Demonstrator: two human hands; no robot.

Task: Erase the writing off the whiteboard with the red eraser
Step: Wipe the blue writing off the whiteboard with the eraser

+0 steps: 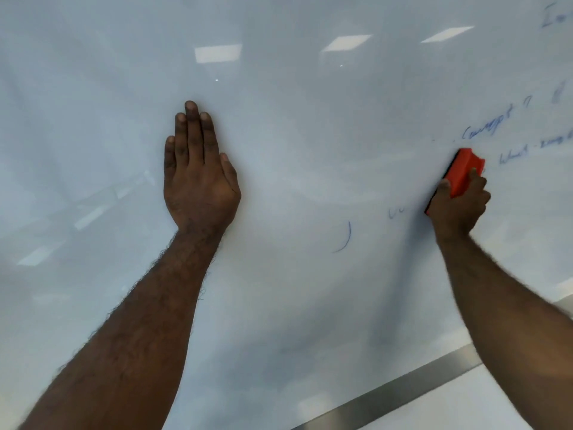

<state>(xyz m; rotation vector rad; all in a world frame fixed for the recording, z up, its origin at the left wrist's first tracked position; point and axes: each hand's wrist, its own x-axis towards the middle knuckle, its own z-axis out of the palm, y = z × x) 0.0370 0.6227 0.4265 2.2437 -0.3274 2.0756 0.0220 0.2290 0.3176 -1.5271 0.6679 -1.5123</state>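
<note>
Most of the whiteboard (279, 135) looks wiped — blue writing (486, 127) remains toward its right edge, where the right hand (457, 206) grips the eraser (463, 172) — left hand (198, 172) flat, fingers together.

Glossy pale wall surface (279, 290) across almost the whole view. Mirrored in its sheen: rectangular ceiling lights (218, 53), three in a row near the top, fainter patches low at the left. Brushed metal strip (403, 389) slanting along the lower edge at bottom right; beyond it, a plain white panel (465, 408). Even, cool, diffuse lighting.
</note>
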